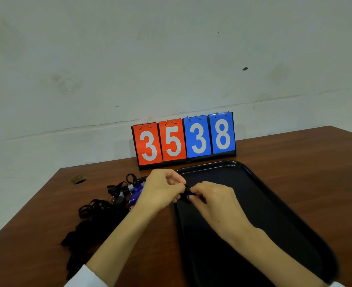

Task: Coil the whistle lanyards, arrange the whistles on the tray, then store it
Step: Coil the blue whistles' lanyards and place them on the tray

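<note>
Over the tray (pixel 274 214), at its nine-o'clock rim, the left hand (pixel 160 193) and right hand (pixel 212 200) are both pinching one lanyard (pixel 186 196), apparently coiling it; next, the coil is wanting a gentle set-down on the tray; then a reach toward nine o'clock for the pile (pixel 100 210).

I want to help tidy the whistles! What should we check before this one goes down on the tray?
1. Grip on the black lanyard: the left hand and right hand both pinch it. Ok.
2. Coil finished: the fingers hide it. Cannot tell.
3. Room on the tray: bare black surface beside the right hand. Ok.
4. Tray lying flat on the table: ok.
5. Other lanyards coiled: the pile left of the tray lies loose and tangled, with a blue whistle in it. Not ok.
</note>
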The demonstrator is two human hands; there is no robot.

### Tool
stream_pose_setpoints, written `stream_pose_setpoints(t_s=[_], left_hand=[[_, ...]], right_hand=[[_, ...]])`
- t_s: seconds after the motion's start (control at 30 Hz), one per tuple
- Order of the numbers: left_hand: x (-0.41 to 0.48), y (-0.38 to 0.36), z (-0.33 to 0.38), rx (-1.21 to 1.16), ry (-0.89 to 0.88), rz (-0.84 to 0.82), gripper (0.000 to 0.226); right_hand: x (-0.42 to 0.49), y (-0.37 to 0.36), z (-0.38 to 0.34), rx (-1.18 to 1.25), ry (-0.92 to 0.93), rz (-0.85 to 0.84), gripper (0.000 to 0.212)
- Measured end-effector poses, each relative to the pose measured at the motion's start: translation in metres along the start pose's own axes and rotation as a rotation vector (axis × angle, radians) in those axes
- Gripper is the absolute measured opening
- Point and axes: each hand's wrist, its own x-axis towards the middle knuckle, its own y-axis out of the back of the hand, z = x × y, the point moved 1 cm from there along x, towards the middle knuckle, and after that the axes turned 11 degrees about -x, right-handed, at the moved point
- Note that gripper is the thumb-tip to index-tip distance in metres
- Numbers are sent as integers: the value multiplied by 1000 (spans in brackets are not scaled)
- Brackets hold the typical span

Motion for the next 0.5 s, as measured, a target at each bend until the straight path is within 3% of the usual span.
stream_pose_setpoints(t_s=[0.1, 0.23, 0.33, 0.43, 0.5], left_hand=[[-8, -14, 7, 397, -251, 135, 14], [-17, -23, 14, 800, -460, 67, 28], [-15, -24, 17, 874, -597, 18, 34], [-9, -17, 11, 671, -420, -101, 33], [-5, -10, 6, 510, -399, -108, 33]], right_hand=[[1, 3, 1, 20, -27, 7, 14], [3, 6, 2, 58, -107, -27, 18], [4, 6, 4, 103, -175, -41, 16], [2, 3, 8, 141, -230, -70, 16], [1, 0, 9, 145, -248, -75, 14]])
